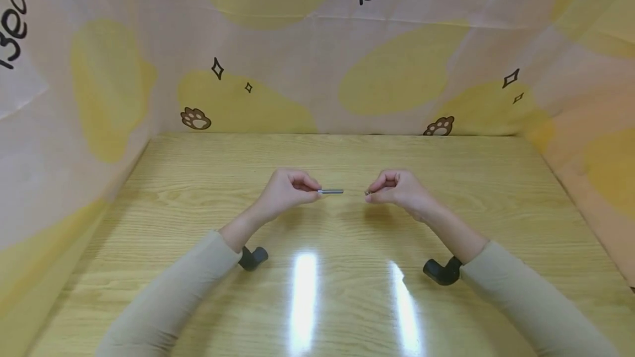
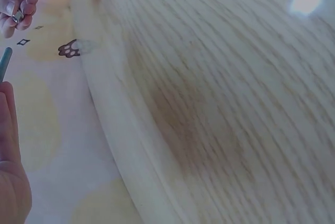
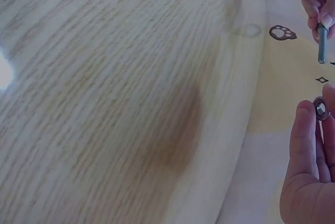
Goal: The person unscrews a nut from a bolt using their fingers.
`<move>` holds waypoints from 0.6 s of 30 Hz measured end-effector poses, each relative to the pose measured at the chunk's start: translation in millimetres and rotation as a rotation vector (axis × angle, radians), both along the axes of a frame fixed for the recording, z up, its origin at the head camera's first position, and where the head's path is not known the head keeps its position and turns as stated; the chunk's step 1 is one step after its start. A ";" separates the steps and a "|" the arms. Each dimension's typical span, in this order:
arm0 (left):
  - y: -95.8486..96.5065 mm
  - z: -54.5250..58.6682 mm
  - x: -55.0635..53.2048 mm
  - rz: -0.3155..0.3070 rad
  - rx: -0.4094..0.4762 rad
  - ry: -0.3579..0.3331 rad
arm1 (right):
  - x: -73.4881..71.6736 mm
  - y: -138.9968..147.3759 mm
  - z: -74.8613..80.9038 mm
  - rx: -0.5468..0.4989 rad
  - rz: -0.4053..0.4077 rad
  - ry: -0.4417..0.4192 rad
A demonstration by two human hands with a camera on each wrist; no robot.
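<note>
Held level above the table, a slim grey metal bolt (image 1: 332, 191) is pinched at one end by my left hand (image 1: 289, 193). Its shank points right, toward the other hand; the gripped end is mostly hidden by fingers. My right hand (image 1: 403, 190) pinches a small metal nut (image 3: 320, 108) between thumb and fingertips. In the right wrist view the nut's hole shows, and the tip of the bolt (image 3: 322, 48) stands apart from it. The left wrist view shows the nut (image 2: 18, 16) beyond the bolt's end (image 2: 5, 62), with a gap between them.
Under both hands lies a wood-grain table (image 1: 347, 236) with bright light reflections near its front. A printed cloth (image 1: 307, 70) with yellow patches and paw marks rises at the back and sides. Black curved pieces (image 1: 254, 258) show beside both wrists.
</note>
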State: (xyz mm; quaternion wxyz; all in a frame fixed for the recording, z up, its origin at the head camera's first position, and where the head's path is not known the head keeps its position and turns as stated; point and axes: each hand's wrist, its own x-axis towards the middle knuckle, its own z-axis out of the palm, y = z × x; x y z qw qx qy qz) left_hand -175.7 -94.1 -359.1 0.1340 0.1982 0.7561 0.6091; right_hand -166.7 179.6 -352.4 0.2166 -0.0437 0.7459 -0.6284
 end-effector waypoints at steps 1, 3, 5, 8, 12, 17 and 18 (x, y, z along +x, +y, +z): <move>-0.3 -1.1 -0.5 0.000 -0.005 -0.002 | 0.3 0.5 -0.7 0.006 -0.002 0.001; -0.7 -3.5 -1.3 -0.003 -0.017 0.001 | 0.6 1.1 -2.3 0.024 -0.007 0.003; -0.7 -5.7 -1.8 -0.010 -0.023 -0.003 | 0.9 1.9 -3.6 0.036 -0.014 0.007; -0.9 -7.6 -1.8 -0.026 -0.034 -0.003 | 1.0 2.8 -6.2 0.044 -0.026 0.007; -1.4 -9.2 -0.8 -0.036 -0.060 -0.001 | -0.2 3.0 -11.0 0.045 -0.020 0.024; -0.1 -15.1 -2.2 -0.043 -0.086 0.010 | -3.9 3.9 -19.2 0.061 -0.023 0.044; 0.3 -16.9 -2.7 -0.044 -0.094 0.014 | -4.7 4.1 -21.0 0.067 -0.023 0.048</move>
